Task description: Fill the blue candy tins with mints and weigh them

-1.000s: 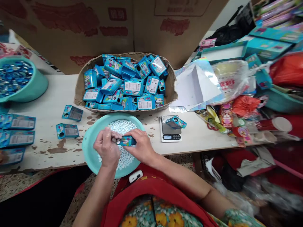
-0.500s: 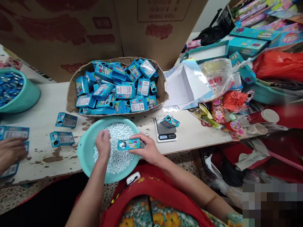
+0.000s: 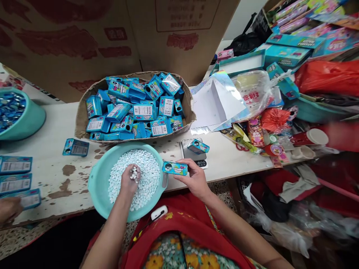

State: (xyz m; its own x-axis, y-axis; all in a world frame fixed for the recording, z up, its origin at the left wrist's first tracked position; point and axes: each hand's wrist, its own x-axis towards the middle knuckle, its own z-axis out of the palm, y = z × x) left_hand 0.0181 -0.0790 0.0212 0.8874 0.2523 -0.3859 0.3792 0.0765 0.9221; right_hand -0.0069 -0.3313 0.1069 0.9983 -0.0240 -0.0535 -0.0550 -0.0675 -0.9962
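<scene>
My left hand [image 3: 128,182] is over the turquoise basin [image 3: 97,183], its fingers curled up around several small white candies [image 3: 135,173]. More candies of the same kind [image 3: 146,164] cover the basin's bottom. Between the thumb and fingers of my right hand [image 3: 195,177], a small blue candy box [image 3: 175,168] lies level at the basin's right rim. Just behind that hand is a small digital scale [image 3: 185,149] with another blue box [image 3: 198,146] resting tilted on it. My right hand partly hides the scale's front.
Behind the basin stands a cut-down carton [image 3: 80,123] full of blue boxes. A co-worker's hand [image 3: 9,210] touches one of several boxes at the left, below a second basin [image 3: 36,116]. Wrappers and a paper cup [image 3: 316,137] crowd the right side.
My right hand has carried the box rightward from above the candies to the rim. My left hand now shows candies in it. One loose box has left its place on the table's left.
</scene>
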